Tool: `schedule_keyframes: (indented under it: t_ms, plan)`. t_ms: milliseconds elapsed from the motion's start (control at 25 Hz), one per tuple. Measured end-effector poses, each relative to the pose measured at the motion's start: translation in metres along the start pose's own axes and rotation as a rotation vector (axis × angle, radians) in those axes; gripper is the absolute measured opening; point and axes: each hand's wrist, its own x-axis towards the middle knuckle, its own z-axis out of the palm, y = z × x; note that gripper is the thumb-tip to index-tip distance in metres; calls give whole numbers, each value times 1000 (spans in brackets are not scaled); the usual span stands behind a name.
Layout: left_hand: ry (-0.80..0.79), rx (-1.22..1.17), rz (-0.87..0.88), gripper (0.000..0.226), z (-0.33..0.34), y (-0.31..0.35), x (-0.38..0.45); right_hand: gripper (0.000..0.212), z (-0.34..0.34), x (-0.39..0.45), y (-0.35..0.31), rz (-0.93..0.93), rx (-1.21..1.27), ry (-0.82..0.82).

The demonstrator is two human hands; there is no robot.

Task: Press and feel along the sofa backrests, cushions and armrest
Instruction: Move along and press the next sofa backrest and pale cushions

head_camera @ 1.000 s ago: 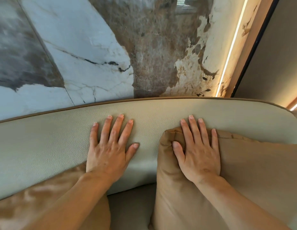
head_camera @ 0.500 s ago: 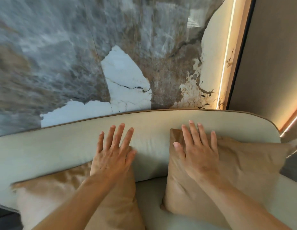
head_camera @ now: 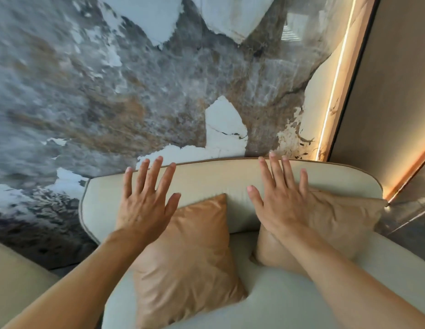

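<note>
A cream sofa backrest [head_camera: 216, 179] with brown piping curves across the middle of the view. Two tan cushions lean against it, the left cushion [head_camera: 190, 257] and the right cushion [head_camera: 342, 222]. My left hand [head_camera: 145, 205] is spread flat in front of the backrest's left part, fingers apart, fingertips near its top edge. My right hand [head_camera: 282, 200] is spread over the upper left corner of the right cushion, fingers reaching the backrest's top edge. Whether the palms touch the fabric I cannot tell. The cream seat [head_camera: 289, 300] lies below.
A marble wall [head_camera: 140, 86] in grey, brown and white rises behind the sofa. A lit strip [head_camera: 334, 91] runs up its right edge, beside a beige panel [head_camera: 396, 91]. Another cream upholstered piece [head_camera: 14, 281] shows at lower left, across a dark gap.
The view has pulled back and shifted, so both cushions and the backrest's left end now show. Both hands have risen from low on the backrest and cushion toward its top edge.
</note>
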Motion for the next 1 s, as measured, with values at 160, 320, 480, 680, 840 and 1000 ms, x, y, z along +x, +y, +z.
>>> schedule_keyframes:
  t_ms: [160, 320, 480, 680, 840, 1000]
  plan:
    - [30, -9, -41, 67, -56, -73, -43, 69, -63, -22, -85, -10, 53, 14]
    - [32, -12, -69, 67, -88, -159, -81, 68, -101, -37, -177, -21, 96, 33]
    - [20, -5, -78, 66, -107, -250, -114, 68, -131, -54, -266, -28, 109, 35]
    - [49, -22, -162, 67, -137, -319, -145, 68, -169, -66, -342, -46, 132, 51]
    - [117, -11, -229, 64, -173, -343, -168, 68, -208, -87, -376, -88, 154, 55]
    - [173, 39, -270, 68, -213, -351, -199, 69, -243, -121, -382, -125, 182, 68]
